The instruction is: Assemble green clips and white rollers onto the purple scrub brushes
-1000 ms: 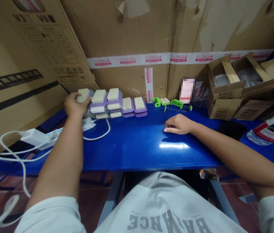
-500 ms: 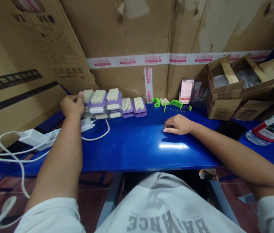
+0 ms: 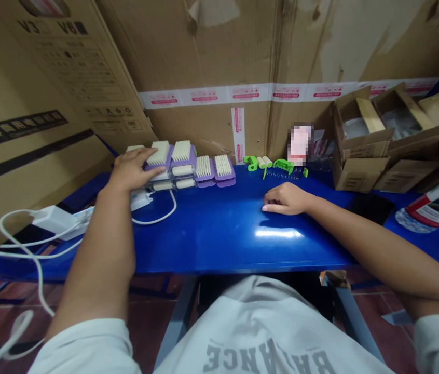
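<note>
My left hand [image 3: 131, 169] lies over the left end of a row of stacked purple brushes with cream bristles. Its fingers stretch across, and the thumb is spread along the front of a brush [image 3: 160, 154]. Part of the leftmost brush [image 3: 135, 148] is hidden under this hand. Further right in the row are another stacked brush [image 3: 181, 150] and two lower stacks, one with its brush [image 3: 223, 165] at the end. My right hand [image 3: 285, 199] rests on the blue table [image 3: 211, 228], loosely curled, with nothing visible in it.
Green plastic parts [image 3: 283, 166] and cream rollers [image 3: 264, 162] lie at the back. Cardboard boxes [image 3: 361, 174], a dark flat object [image 3: 371, 206] and a plastic jar [image 3: 433, 205] are right. A white power strip [image 3: 83, 223] with cables lies left. Cardboard walls the back.
My left hand has shifted right and slightly forward over the brushes, its fingers and thumb now spread. My right hand stays in place.
</note>
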